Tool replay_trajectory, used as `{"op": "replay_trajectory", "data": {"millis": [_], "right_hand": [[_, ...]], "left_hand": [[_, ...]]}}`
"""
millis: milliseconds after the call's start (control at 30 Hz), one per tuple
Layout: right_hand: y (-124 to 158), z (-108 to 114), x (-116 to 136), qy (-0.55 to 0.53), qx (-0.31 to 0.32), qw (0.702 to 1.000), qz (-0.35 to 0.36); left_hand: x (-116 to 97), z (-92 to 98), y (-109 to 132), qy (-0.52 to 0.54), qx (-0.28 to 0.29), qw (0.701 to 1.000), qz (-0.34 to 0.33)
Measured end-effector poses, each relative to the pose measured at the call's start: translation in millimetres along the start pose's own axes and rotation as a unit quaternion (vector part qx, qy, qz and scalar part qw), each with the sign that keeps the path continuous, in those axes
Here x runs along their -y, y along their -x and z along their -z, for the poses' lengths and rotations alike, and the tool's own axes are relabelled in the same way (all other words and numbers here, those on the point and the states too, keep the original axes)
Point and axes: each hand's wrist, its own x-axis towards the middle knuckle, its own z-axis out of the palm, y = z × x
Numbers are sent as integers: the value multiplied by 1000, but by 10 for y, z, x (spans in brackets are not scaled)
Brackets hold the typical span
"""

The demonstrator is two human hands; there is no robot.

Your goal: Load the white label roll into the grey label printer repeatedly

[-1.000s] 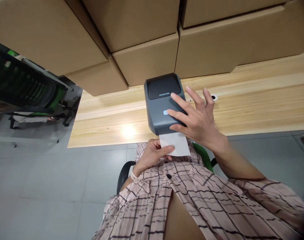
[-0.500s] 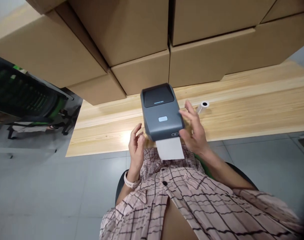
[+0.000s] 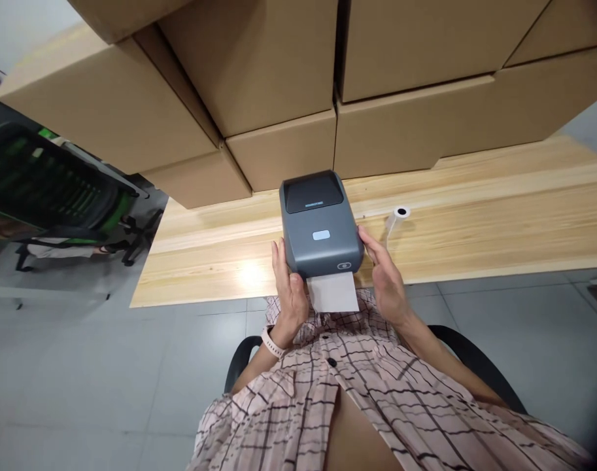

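A dark grey label printer (image 3: 318,219) stands on the wooden table, close to its front edge. White label paper (image 3: 333,293) sticks out of its front slot and hangs over the edge. My left hand (image 3: 289,288) lies along the printer's left side, with its fingers stretched out and the thumb by the front corner. On the other side, the stretched fingers of my right hand (image 3: 387,278) touch the printer's right flank. That hand's thumb is hard to make out. Just to the right, a small white paper roll (image 3: 399,219) with a dark core rests on the table.
Large cardboard boxes (image 3: 278,150) are stacked along the back of the wooden table (image 3: 499,222). A black and green office chair (image 3: 57,183) stands on the tiled floor at the left. Black chair armrests (image 3: 479,366) flank my body.
Both hands have moved in against the printer's sides; before, they hovered beside it with bent fingers. My right hand has dropped back towards the front. The camera view has shifted slightly.
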Motion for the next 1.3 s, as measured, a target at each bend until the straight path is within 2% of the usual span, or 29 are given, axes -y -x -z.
{"op": "replay_trajectory", "data": {"millis": [100,200,300,367,433,500,600,733,833,933,1033,1067,1100,1167,1233,1300], "right_hand": [[-62,10,38,18,17,999,22],[-307,53,137,88,30,993,75],[-771,81,300,201,27,969,142],[-1141,69,427,267,9,948,171],[-1496,33,546,302,-14,936,179],[-1799,-14,629,306,-31,936,172],[-2154,-72,658,285,-35,944,159],[-2544,-89,587,251,-11,957,148],[-2759,-72,573,250,7,959,130],[-2735,-67,627,282,4,951,123],[-2400,-94,635,327,-35,924,195],[-2254,-104,605,331,-31,916,226],[-2113,-110,557,327,-6,911,249],[-1902,-105,430,320,96,906,259],[-1827,-82,303,331,223,888,229],[-1873,-74,222,369,334,850,174]], "left_hand": [[-27,81,-117,-1,-8,1000,-6],[-92,177,-398,23,-27,999,-33],[-105,245,-823,54,-32,997,-55],[-43,250,-1089,70,-26,995,-70],[70,213,-1261,63,-19,997,-44],[201,144,-1316,50,-14,998,25],[350,44,-1251,73,22,991,108],[359,30,-1183,100,76,985,115],[252,85,-1227,3,86,989,116],[117,131,-1270,-129,89,980,123],[1,152,-1275,-189,107,964,154],[-29,157,-1277,-199,117,959,161],[-54,161,-1282,-212,128,955,163],[-94,172,-1311,-247,151,945,149],[-124,186,-1357,-283,175,934,130],[-144,200,-1406,-300,198,926,112]]}}
